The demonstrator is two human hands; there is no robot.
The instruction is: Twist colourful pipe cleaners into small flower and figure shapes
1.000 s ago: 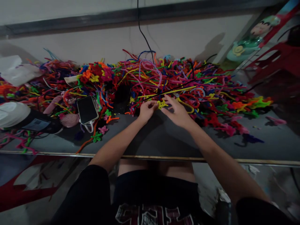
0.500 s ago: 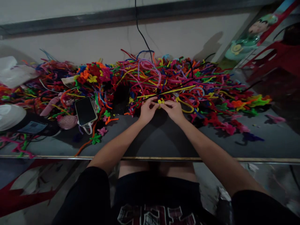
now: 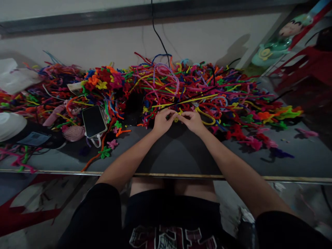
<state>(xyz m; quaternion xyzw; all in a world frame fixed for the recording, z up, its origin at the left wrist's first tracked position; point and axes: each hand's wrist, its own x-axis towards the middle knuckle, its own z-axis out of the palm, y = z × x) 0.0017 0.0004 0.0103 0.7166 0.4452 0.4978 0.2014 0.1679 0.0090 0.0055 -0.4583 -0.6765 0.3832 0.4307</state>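
Observation:
Both hands meet over the table in front of the big pile of pipe cleaners. My left hand pinches a small yellow pipe-cleaner shape from the left side. From the right, my right hand grips the same yellow piece between thumb and fingers. Only small bits of the piece show between the fingertips, so its full form is hidden. Just behind the hands lie long yellow pipe cleaners, and yellow-handled pliers or scissors rest to the right of my right hand.
At left are a phone with a white cable, a pink hairbrush and a dark bottle-like container. Finished fuzzy flowers lie around, such as a green one. A red chair stands at the far right.
The yellow piece has turned between my fingertips; its small round part now shows below them rather than above. Both hands keep their pinch in nearly the same place.

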